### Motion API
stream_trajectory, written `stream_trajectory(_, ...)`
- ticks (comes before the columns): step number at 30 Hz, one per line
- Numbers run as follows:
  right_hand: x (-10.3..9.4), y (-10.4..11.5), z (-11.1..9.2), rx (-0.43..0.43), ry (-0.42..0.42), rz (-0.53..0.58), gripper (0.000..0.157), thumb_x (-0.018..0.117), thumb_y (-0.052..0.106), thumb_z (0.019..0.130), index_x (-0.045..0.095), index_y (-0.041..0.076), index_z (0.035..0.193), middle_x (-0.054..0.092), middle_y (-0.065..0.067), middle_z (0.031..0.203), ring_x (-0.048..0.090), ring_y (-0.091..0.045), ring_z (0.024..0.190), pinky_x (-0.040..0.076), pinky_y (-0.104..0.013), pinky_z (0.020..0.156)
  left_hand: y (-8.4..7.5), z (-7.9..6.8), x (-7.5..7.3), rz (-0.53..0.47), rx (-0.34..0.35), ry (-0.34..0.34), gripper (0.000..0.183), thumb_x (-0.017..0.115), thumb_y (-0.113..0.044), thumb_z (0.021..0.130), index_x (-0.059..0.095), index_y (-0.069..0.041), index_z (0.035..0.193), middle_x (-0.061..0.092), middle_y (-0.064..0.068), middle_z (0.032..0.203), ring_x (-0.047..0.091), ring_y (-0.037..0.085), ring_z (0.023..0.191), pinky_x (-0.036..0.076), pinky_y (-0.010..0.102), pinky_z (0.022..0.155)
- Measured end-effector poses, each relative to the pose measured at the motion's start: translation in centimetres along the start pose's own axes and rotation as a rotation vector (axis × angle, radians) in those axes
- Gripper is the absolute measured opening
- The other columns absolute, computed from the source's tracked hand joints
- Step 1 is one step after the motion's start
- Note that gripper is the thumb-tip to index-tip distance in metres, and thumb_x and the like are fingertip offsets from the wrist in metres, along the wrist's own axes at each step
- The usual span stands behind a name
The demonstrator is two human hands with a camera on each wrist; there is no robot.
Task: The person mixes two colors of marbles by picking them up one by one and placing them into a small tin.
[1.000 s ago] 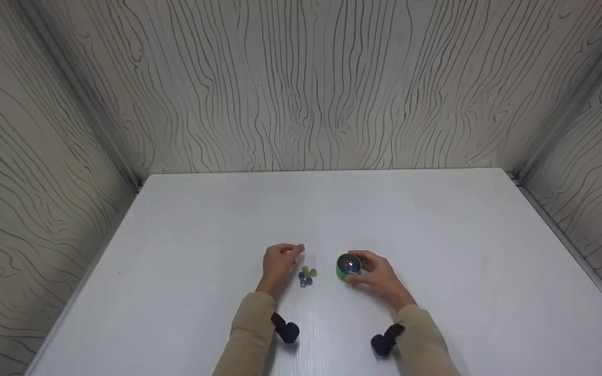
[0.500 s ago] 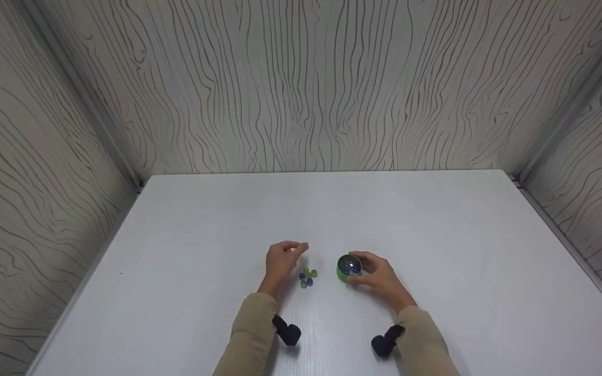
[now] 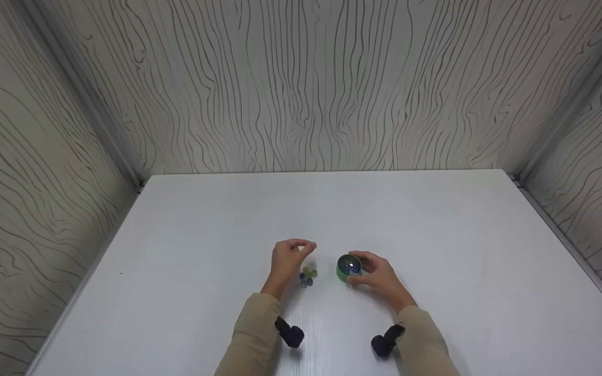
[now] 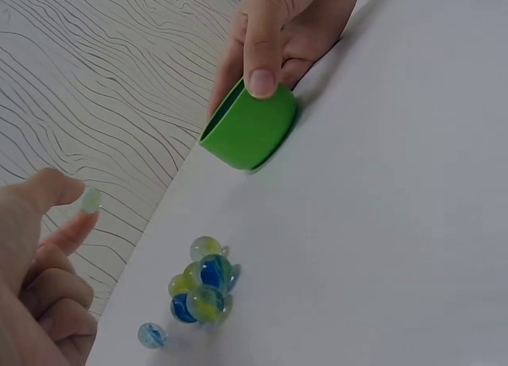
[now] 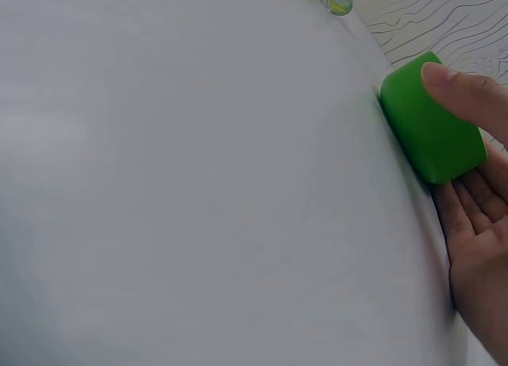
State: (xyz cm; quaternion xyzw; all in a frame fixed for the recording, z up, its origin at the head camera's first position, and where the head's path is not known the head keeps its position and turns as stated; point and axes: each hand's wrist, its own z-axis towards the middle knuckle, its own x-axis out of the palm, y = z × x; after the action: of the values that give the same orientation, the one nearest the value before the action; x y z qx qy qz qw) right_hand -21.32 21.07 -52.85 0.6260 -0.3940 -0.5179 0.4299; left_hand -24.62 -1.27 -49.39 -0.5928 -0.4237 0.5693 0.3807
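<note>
My left hand (image 3: 288,257) is raised above the table, and its thumb and index finger pinch a pale clear glass marble (image 4: 91,199). Below and beside it, a small cluster of blue and yellow-green marbles (image 4: 208,302) lies on the white table. To the right stands a small round green cup (image 3: 342,275). Its dark inside holds something shiny and bluish, too small to make out in the head view. My right hand (image 3: 379,274) grips the cup's wall from the right, thumb on the near side. In the right wrist view the green cup (image 5: 432,124) hides part of the fingers.
The white tabletop (image 3: 217,219) spreads around both hands. Wood-grain-patterned panels (image 3: 301,83) rise behind it and at both sides. One light blue marble (image 4: 152,335) sits slightly apart from the cluster. Black wrist cameras (image 3: 293,337) are strapped over the beige sleeves.
My left hand has moved up and to the right, past the marble cluster and closer to the cup. The right hand and the green cup have stayed in place.
</note>
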Motion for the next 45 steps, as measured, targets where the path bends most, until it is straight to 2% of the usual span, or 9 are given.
stream_trajectory(2, 0.0, 0.0, 0.0, 0.001, -0.002, -0.001, 0.069, 0.083, 0.016, 0.072, 0.053, 0.003, 0.134, 0.051, -0.021, 0.141, 0.046, -0.038, 0.135, 0.034, -0.047, 0.114, -0.2, -0.1, 0.0, -0.002, 0.018, 0.004, 0.023, 0.072, -0.027, 0.084, 0.075, -0.006, 0.095, 0.042, -0.002, 0.066, 0.041, 0.012, 0.066, 0.034, 0.023, 0.059)
stream_trajectory(7, 0.1, 0.1, 0.0, 0.006, -0.014, -0.014, 0.068, 0.082, 0.015, 0.073, 0.054, 0.004, 0.133, 0.051, -0.02, 0.141, 0.047, -0.038, 0.135, 0.035, -0.047, 0.113, -0.6, -0.3, 0.2, -0.007, 0.029, 0.008, 0.023, 0.073, -0.027, 0.084, 0.075, -0.007, 0.094, 0.045, -0.002, 0.07, 0.043, 0.012, 0.07, 0.035, 0.024, 0.061)
stream_trajectory(17, 0.0, 0.2, -0.1, -0.001, -0.015, -0.03, 0.067, 0.082, 0.016, 0.074, 0.054, 0.004, 0.133, 0.051, -0.02, 0.142, 0.047, -0.037, 0.135, 0.034, -0.047, 0.113, -0.8, -0.5, 0.5, -0.008, 0.076, 0.033, 0.022, 0.072, -0.024, 0.084, 0.075, -0.005, 0.094, 0.04, -0.006, 0.06, 0.037, 0.009, 0.057, 0.032, 0.021, 0.054)
stream_trajectory(25, 0.0, 0.2, -0.1, 0.007, -0.02, -0.035, 0.066, 0.081, 0.015, 0.074, 0.054, 0.006, 0.134, 0.052, -0.019, 0.141, 0.047, -0.036, 0.135, 0.034, -0.047, 0.114, -1.4, -0.8, 1.2, 0.027, 0.054, 0.067, 0.022, 0.073, -0.027, 0.084, 0.075, -0.008, 0.094, 0.038, -0.006, 0.059, 0.036, 0.01, 0.057, 0.03, 0.021, 0.053)
stream_trajectory(32, -0.3, 0.4, -0.3, -0.049, 0.01, -0.031, 0.067, 0.08, 0.012, 0.075, 0.051, -0.001, 0.134, 0.052, -0.024, 0.139, 0.049, -0.04, 0.132, 0.037, -0.047, 0.111, -1.8, -1.1, 1.5, 0.029, 0.107, 0.056, 0.021, 0.074, -0.025, 0.083, 0.076, -0.006, 0.093, 0.035, -0.008, 0.055, 0.032, 0.008, 0.053, 0.026, 0.021, 0.051)
stream_trajectory(40, -0.3, 0.3, -0.3, -0.041, 0.002, -0.049, 0.067, 0.081, 0.013, 0.075, 0.052, 0.0, 0.134, 0.053, -0.023, 0.138, 0.05, -0.039, 0.132, 0.038, -0.047, 0.111, -1.9, -1.3, 2.1, 0.051, 0.145, 0.081, 0.022, 0.074, -0.024, 0.082, 0.076, -0.005, 0.092, 0.034, -0.008, 0.054, 0.031, 0.008, 0.052, 0.025, 0.02, 0.05)
stream_trajectory(45, -0.1, 0.1, -0.2, -0.027, -0.008, -0.05, 0.066, 0.08, 0.013, 0.075, 0.053, 0.001, 0.133, 0.055, -0.022, 0.137, 0.05, -0.039, 0.131, 0.038, -0.047, 0.11, -2.1, -1.5, 2.7, 0.08, 0.119, 0.105, 0.02, 0.074, -0.027, 0.083, 0.076, -0.009, 0.092, 0.034, -0.008, 0.056, 0.033, 0.008, 0.054, 0.026, 0.021, 0.05)
